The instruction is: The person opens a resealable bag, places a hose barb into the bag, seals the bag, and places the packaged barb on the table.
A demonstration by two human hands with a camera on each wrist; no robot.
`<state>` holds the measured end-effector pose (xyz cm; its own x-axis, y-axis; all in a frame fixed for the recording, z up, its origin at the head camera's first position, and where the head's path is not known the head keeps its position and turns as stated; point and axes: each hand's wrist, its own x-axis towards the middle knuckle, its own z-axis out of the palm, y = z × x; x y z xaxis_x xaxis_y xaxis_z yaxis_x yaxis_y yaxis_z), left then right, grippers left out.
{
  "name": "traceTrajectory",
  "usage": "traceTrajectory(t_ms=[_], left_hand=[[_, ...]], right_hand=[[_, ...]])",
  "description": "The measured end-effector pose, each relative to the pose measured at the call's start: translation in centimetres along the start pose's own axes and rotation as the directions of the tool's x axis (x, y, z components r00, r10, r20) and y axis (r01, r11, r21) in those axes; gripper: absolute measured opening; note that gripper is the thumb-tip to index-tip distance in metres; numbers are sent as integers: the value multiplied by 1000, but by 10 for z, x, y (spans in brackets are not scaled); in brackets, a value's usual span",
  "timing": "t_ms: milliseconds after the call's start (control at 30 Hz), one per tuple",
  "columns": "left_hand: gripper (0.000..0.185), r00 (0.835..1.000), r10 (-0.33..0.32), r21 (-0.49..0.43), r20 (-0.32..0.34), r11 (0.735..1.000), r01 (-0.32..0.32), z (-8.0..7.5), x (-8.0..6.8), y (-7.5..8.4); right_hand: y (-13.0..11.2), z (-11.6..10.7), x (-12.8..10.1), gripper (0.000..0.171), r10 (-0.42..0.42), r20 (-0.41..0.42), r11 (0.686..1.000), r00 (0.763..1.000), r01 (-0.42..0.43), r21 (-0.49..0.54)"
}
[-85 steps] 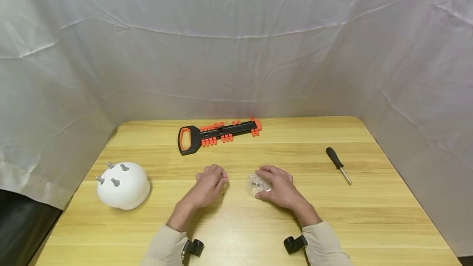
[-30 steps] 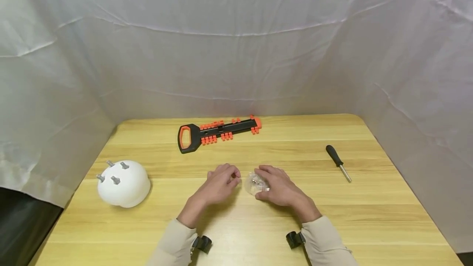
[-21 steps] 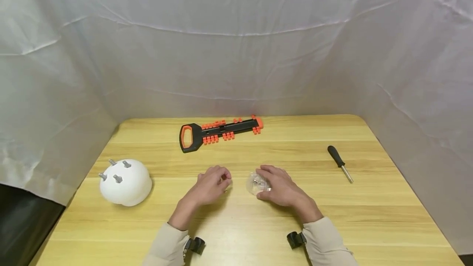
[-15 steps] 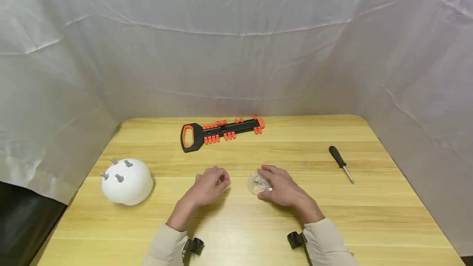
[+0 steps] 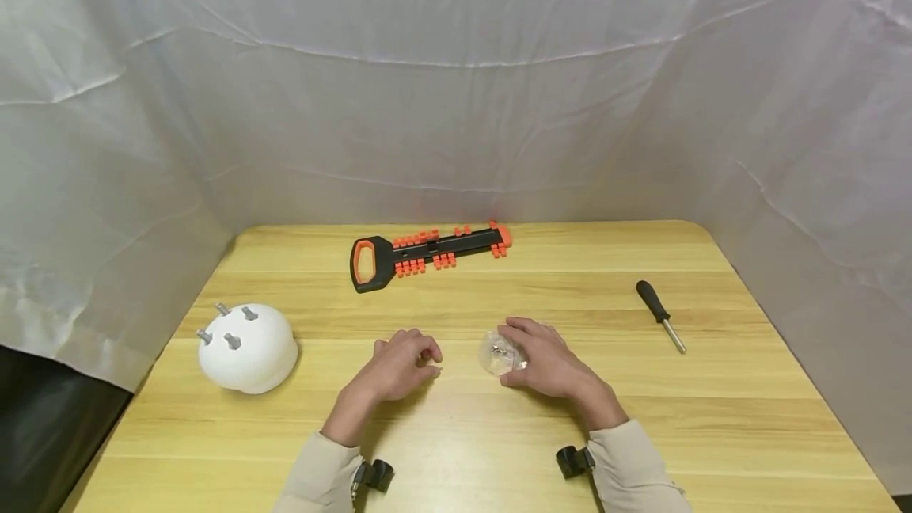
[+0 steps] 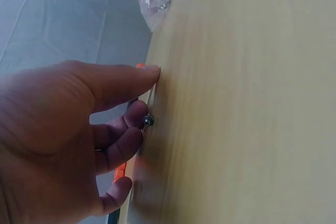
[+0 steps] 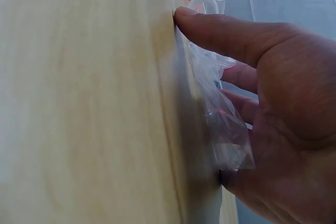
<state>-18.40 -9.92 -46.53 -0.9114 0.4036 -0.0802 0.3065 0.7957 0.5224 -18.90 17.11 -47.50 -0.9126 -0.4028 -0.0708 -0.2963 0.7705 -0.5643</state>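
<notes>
My left hand (image 5: 422,360) rests on the wooden table (image 5: 456,434) with loosely curled fingers. In the left wrist view its thumb tip touches the table (image 6: 252,103), and a small screw (image 6: 148,121) lies against the fingertips (image 6: 137,113). The thumb is apart from the screw. My right hand (image 5: 516,352) grips a small clear plastic bag (image 5: 496,355) of metal bits just to the right. In the right wrist view the thumb presses down by the bag (image 7: 218,114) and the fingers curl behind it.
A white dome (image 5: 249,348) with three grey screws stands at the left. A black and orange tool (image 5: 426,252) lies at the back. A black-handled screwdriver (image 5: 659,315) lies at the right. White cloth walls close in the table on three sides.
A second ago my left hand reached right to the bag, then drew back left and lowered its fingertips to the table. The right hand stayed on the bag.
</notes>
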Motion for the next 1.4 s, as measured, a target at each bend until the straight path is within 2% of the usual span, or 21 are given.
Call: traceTrajectory(t_ms=[300, 767, 1000, 1200, 1400], left_hand=[[7, 1000, 18, 65, -19, 998, -17, 3, 0, 0], [4, 999, 36, 58, -20, 998, -35, 4, 1, 1], [6, 998, 54, 86, 11, 995, -55, 6, 1, 1], [9, 995, 97, 49, -14, 994, -96, 8, 6, 4], [11, 990, 134, -1, -43, 991, -134, 7, 13, 15]], right_hand=[[1, 1, 0, 76, -9, -4, 1000, 1000, 9, 4], [2, 1, 0, 76, -16, -7, 1000, 1000, 16, 16], [4, 2, 1, 77, -18, -6, 1000, 1000, 18, 11], [5, 2, 0, 77, -15, -6, 1000, 1000, 15, 10], [3, 1, 1, 77, -14, -2, 1000, 1000, 14, 4]])
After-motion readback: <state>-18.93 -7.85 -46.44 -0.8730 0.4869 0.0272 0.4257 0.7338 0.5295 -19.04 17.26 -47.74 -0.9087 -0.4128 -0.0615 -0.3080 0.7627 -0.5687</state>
